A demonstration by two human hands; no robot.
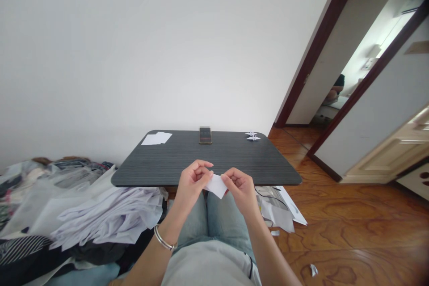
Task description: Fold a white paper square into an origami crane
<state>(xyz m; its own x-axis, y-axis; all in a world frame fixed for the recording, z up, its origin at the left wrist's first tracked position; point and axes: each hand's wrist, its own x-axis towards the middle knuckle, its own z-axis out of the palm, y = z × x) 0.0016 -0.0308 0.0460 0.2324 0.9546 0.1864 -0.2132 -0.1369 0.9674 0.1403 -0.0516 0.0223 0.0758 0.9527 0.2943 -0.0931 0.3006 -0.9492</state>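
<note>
White paper (216, 186) hangs in a small piece between the two hands, above the person's jeans (208, 219) and beside the near edge of the dark table (161, 163). The left hand (193, 178) pinches one side with thumb and fingers; the right hand (241, 185) pinches the other. Farther back on the tabletop lie white sheets (154, 139) at left, a small dark device (205, 136) near the middle, and folded paper figures (253, 138) at right.
</note>
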